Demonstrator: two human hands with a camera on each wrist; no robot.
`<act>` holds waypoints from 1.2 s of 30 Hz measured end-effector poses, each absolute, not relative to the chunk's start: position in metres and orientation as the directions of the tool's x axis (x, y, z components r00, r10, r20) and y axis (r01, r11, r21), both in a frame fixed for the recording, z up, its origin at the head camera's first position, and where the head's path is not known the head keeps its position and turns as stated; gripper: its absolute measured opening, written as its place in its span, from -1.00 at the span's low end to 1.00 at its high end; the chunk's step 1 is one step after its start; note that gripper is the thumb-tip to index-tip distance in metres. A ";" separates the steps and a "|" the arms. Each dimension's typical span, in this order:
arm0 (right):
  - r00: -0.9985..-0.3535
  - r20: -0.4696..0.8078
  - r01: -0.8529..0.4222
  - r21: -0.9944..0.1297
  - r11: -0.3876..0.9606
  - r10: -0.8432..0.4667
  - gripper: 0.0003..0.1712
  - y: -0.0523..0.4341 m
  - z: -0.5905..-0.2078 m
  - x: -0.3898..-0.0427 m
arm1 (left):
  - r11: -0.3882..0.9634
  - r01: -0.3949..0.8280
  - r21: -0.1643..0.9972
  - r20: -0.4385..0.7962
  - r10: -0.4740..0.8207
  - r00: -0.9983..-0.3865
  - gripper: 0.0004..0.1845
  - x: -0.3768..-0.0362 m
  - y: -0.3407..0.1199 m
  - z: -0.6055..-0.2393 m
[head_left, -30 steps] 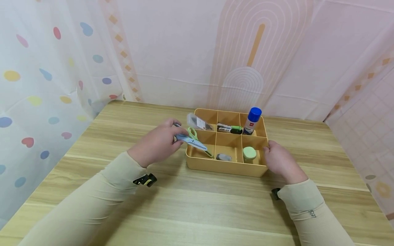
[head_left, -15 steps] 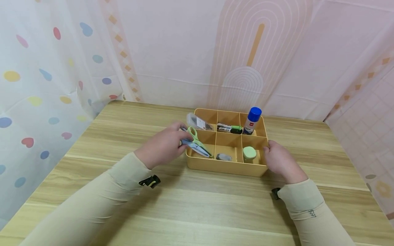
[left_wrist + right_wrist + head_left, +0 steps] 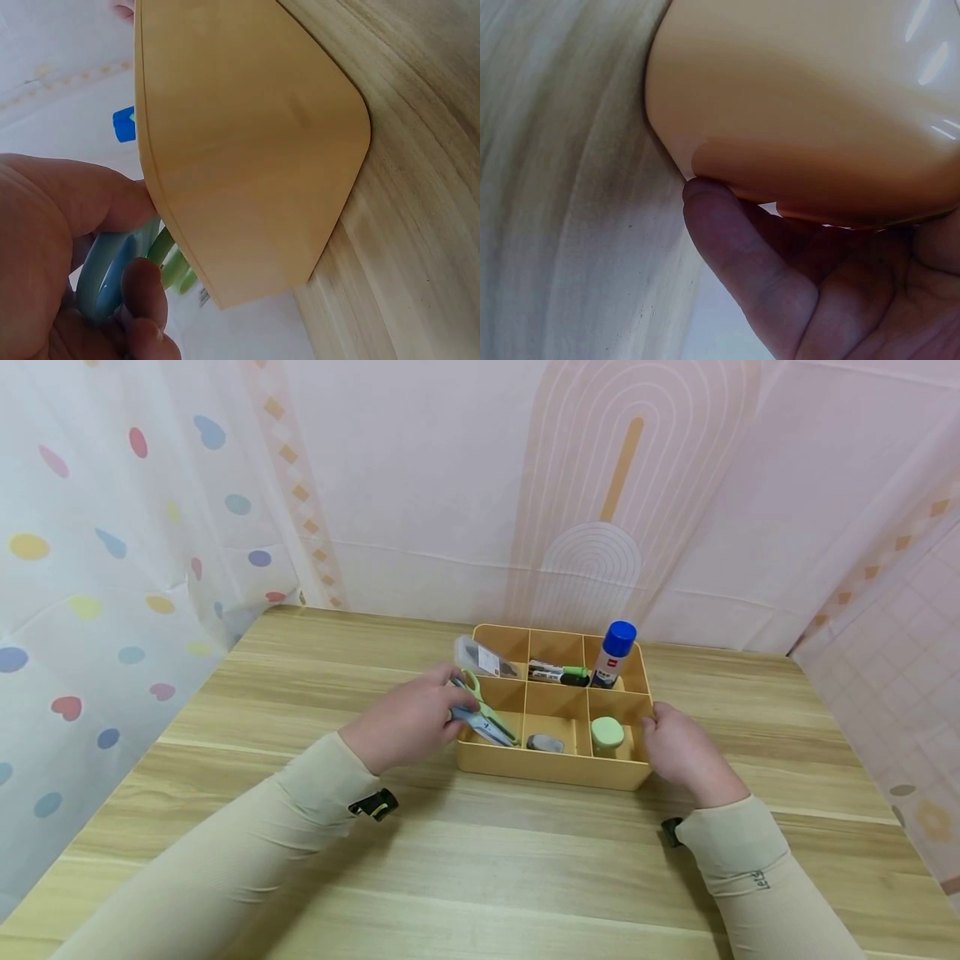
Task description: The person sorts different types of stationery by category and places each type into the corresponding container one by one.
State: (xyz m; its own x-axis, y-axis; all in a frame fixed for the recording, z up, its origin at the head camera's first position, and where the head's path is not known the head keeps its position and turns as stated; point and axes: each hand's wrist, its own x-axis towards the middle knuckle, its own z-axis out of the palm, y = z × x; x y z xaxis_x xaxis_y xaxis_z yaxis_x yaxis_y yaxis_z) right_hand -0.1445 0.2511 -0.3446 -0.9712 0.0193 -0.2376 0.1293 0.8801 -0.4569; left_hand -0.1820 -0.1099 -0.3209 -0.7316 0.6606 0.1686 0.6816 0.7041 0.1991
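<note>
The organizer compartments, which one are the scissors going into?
The near-left compartment: the scissors held by the left hand angle down into it.

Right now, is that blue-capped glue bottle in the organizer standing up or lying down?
Upright. The glue bottle stands in the back right compartment of the yellow organizer, its blue cap rising above the rim.

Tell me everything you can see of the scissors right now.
The scissors have plastic handle loops, one green, one light blue, and blades under a pale blue cover. They lie tilted, handles up at the left wall of the yellow organizer tray, covered blades slanting down into its front-left compartment. The left hand grips the handles; in the left wrist view a fingertip sits on the blue loop. Whether the tip touches the floor is unclear.
</note>
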 end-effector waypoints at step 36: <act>-0.966 -0.257 0.155 -0.454 0.877 0.038 -0.38 0.248 -0.343 -0.144 | 0.726 0.657 0.202 0.131 0.645 -0.753 -0.79 -0.180 -0.101 -0.325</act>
State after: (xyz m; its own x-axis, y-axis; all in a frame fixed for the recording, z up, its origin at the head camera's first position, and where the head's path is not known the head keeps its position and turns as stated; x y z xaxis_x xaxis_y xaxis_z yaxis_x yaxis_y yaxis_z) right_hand -0.1441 0.2485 -0.3431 -0.9658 0.0375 -0.2566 0.1548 0.8773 -0.4543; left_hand -0.1802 -0.1014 -0.3252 -0.7527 0.6451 0.1314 0.6575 0.7260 0.2016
